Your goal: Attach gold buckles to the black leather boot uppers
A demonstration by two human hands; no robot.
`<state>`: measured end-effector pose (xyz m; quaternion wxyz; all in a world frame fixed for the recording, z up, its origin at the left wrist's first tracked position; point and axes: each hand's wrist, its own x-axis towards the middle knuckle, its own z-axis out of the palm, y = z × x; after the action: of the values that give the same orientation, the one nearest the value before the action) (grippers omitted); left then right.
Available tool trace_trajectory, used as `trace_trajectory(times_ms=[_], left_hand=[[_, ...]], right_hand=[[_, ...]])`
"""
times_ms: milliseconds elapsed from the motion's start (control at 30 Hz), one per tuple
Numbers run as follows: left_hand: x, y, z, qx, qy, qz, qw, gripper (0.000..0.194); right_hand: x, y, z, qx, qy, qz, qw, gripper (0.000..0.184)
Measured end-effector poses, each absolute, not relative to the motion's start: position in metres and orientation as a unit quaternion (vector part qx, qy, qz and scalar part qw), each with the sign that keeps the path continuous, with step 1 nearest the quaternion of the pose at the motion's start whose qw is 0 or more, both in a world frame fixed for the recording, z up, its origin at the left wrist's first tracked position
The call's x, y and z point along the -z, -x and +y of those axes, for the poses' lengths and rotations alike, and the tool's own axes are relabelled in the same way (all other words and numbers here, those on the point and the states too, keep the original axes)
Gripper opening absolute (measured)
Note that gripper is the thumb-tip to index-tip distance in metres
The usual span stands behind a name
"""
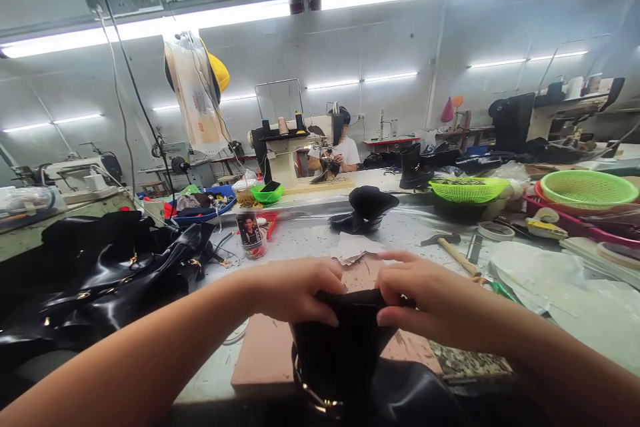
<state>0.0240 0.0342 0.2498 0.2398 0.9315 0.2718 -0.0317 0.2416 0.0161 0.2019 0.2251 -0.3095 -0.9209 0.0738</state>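
Observation:
A black boot upper [345, 340] stands in front of me, its opening towards my hands and its lower part leaving the bottom of the view. It has a dark, matte inner face, a shiny leather side and gold-coloured metal low on the left. My left hand [307, 290] pinches the left of its top edge, thumb on the near side. At the right end of that edge, my right hand [407, 290] grips with thumb and curled fingers. Beneath lies a pinkish board [265, 353]. Another black upper [370, 207] sits farther back on the table.
Shiny black uppers with gold fittings [110, 280] are heaped at left. To the right lie a wooden-handled hammer [457, 255], green-handled scissors [503, 290] and a light green basket [590, 188]. A co-worker [345, 150] sits at a sewing machine [285, 153] across the table.

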Motion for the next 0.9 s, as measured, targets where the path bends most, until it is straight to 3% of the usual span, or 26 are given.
trace_trajectory(times_ms=[100,233,333,400,533,700,833,900], left_hand=[[-0.251,-0.022,0.033,0.084,-0.937,0.267,0.206,0.014],[-0.258,-0.032,0.034,0.122,-0.938,0.274,0.173,0.049],[-0.261,-0.044,0.038,0.060,-0.950,0.268,0.151,0.033],[-0.261,-0.050,0.042,0.027,-0.957,0.252,0.143,0.018],[-0.253,-0.047,0.048,0.016,-0.952,0.259,0.159,0.011],[-0.243,-0.033,0.051,0.010,-0.938,0.250,0.238,0.013],[-0.241,-0.033,0.049,0.052,-0.937,0.239,0.251,0.028],[-0.239,-0.036,0.046,0.014,-0.934,0.253,0.252,0.023]], right_hand=[[-0.195,-0.235,0.016,-0.058,0.298,-0.917,0.259,0.025],[-0.186,-0.222,0.017,-0.012,0.270,-0.909,0.319,0.019],[-0.188,-0.221,0.017,-0.007,0.299,-0.889,0.347,0.012],[-0.194,-0.226,0.017,-0.047,0.319,-0.896,0.306,0.017],[-0.201,-0.239,0.019,-0.116,0.316,-0.912,0.234,0.027],[-0.188,-0.235,0.019,-0.090,0.343,-0.884,0.305,0.029],[-0.176,-0.223,0.016,-0.080,0.348,-0.858,0.369,0.023],[-0.171,-0.219,0.017,-0.091,0.353,-0.835,0.412,0.019]])
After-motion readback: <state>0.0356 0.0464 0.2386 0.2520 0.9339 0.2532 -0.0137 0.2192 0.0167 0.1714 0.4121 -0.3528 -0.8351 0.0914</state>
